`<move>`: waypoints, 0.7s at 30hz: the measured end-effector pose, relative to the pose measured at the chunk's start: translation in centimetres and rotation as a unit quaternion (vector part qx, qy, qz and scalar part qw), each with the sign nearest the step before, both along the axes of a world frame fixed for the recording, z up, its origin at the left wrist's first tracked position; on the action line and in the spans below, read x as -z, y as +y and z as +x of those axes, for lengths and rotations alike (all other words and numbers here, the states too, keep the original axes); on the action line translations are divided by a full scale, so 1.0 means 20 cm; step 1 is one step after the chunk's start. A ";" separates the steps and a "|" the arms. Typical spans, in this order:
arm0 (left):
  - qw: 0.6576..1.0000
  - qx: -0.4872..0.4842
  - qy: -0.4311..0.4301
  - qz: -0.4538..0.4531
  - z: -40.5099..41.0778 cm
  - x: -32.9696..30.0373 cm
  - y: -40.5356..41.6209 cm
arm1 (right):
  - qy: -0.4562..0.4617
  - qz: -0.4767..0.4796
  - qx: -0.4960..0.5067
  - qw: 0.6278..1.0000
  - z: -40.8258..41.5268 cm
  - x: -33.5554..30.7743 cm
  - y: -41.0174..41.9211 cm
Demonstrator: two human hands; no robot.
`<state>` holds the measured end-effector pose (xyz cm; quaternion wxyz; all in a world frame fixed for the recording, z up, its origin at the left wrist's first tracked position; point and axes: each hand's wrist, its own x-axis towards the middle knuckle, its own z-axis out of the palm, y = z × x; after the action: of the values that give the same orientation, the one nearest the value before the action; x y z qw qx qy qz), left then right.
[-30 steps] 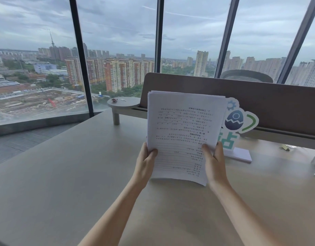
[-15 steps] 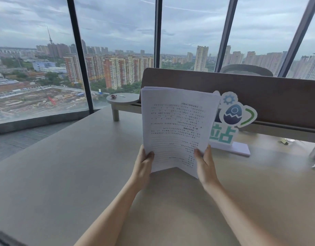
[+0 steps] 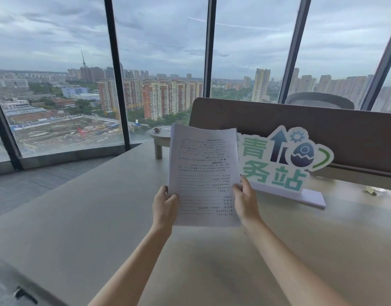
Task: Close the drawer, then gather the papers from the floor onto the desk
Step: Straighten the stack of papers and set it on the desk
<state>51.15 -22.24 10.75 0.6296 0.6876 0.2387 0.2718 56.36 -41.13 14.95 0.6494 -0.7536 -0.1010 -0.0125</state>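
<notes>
A stack of white printed papers stands upright on its bottom edge over the middle of the grey desk. My left hand grips the stack's lower left edge, thumb on the front. My right hand grips the lower right edge the same way. The bottom edge looks level and close to the desk surface; whether it touches is unclear. No drawer is visible, apart from a dark handle-like piece below the desk's near left edge.
A green and white cut-out sign stands on the desk right behind the papers. A brown divider panel runs along the desk's far side. A small round shelf sticks out at the divider's left end. Floor-to-ceiling windows lie beyond.
The stack has shifted left, uncovering more of the sign. Its bent lower corner has straightened and the bottom edge is now even. Both hands stay on the lower edges.
</notes>
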 end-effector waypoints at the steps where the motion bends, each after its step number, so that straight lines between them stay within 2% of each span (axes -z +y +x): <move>1: 1.000 -0.012 0.005 -0.007 -0.02 0.00 0.03 | 0.008 0.000 -0.004 1.000 0.02 0.02 0.04; 4: 0.999 -0.040 0.031 0.003 -0.07 0.00 0.13 | 0.037 -0.006 -0.028 0.999 0.11 0.11 0.14; 10: 0.991 -0.067 0.105 0.051 -0.18 0.02 0.39 | 0.134 -0.044 -0.094 0.986 0.08 0.07 0.33; 15: 0.983 -0.078 0.154 0.054 -0.20 0.03 0.60 | 0.153 -0.119 -0.148 0.970 0.15 0.11 0.51; 21: 0.976 -0.084 0.185 0.074 -0.14 0.01 0.78 | 0.122 -0.122 -0.144 0.975 0.23 0.19 0.76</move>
<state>48.32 -6.57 10.48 0.4973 0.7479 0.3869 0.2088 60.89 -25.85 11.12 0.5551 -0.8006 -0.1293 0.1852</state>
